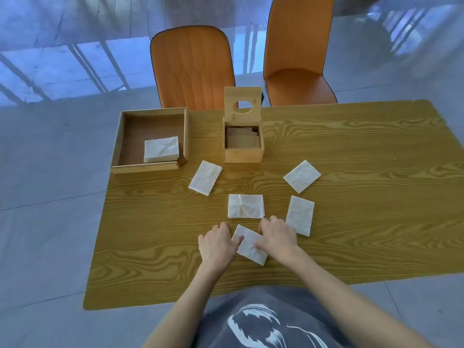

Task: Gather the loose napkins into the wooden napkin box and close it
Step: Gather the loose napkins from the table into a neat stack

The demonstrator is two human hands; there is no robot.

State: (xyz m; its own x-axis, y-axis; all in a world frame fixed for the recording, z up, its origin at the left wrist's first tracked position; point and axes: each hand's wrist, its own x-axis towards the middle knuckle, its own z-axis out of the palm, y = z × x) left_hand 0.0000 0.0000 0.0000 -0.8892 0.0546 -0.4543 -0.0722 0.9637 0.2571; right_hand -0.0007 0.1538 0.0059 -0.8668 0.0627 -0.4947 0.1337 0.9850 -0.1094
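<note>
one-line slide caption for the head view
Both hands, left hand and right hand, rest on a loose napkin before the open wooden napkin box.

No readable text, labels or numbers anywhere. Only marking: a white graphic on the grey shirt (263, 325), no letters in it. Napkin box (243, 144) is unmarked.

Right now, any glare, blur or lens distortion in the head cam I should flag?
Head view: wide-angle bowing, table edges splay outward; soft overall, napkin under both hands lacks crisp texture; bluish window reflections streak the floor, no glare on the tabletop; napkin box interior is shaded, contents dim; lighting flat, shadows faint.
</note>
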